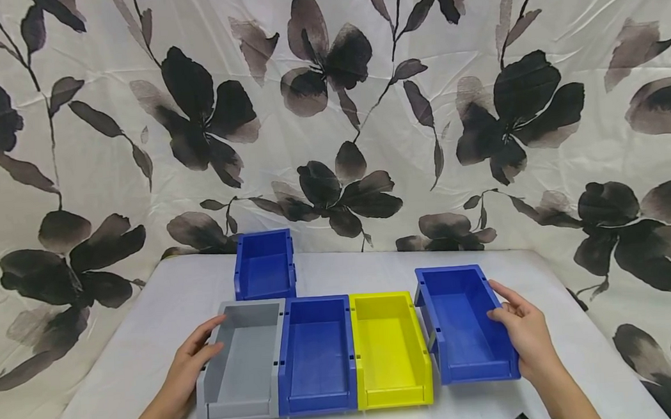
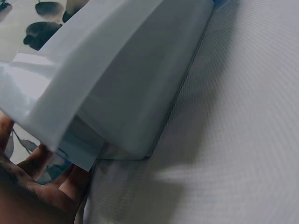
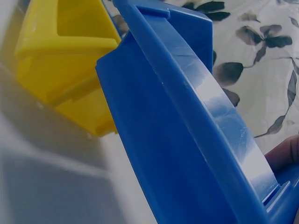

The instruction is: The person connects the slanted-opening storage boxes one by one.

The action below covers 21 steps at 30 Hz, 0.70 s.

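Observation:
In the head view, three open-front plastic storage bins stand side by side: a grey bin (image 1: 249,362), a blue bin (image 1: 318,358) and a yellow bin (image 1: 387,347). My left hand (image 1: 185,367) grips the left wall of the grey one. A second blue bin (image 1: 470,329) is pinched at its right wall by my right hand (image 1: 529,335). It tilts slightly, close to the yellow bin's right side. The right wrist view shows this held blue bin (image 3: 163,130) raised above the table beside the yellow bin (image 3: 70,70). In the left wrist view, the grey bin (image 2: 126,84) hides part of my fingers (image 2: 70,186).
Another blue bin (image 1: 264,265) sits behind the row, near the table's back edge. A white cloth covers the table (image 1: 362,272). Behind it hangs a floral-patterned fabric (image 1: 330,126).

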Motion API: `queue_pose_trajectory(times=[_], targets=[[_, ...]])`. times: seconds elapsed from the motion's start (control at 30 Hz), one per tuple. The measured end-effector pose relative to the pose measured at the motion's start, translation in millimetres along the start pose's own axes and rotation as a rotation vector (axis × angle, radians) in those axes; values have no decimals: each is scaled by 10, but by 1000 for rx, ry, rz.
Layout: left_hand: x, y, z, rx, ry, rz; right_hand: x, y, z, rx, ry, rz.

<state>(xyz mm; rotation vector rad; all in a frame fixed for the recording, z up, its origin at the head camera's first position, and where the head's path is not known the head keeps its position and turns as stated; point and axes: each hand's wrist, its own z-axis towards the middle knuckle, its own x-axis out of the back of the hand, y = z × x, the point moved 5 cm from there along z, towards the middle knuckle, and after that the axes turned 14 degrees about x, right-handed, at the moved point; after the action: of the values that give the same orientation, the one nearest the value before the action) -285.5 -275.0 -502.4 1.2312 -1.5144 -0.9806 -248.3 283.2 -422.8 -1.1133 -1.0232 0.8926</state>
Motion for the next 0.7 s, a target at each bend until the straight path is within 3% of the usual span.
queue_pose_trajectory(times=[0.43,0.7], targets=[[5,11,45,-21,-9,4,2,45,-11,8,-17,-39],[-8,-7,19,-21,-8,-3,-5,48,-19,77,-8,-135]])
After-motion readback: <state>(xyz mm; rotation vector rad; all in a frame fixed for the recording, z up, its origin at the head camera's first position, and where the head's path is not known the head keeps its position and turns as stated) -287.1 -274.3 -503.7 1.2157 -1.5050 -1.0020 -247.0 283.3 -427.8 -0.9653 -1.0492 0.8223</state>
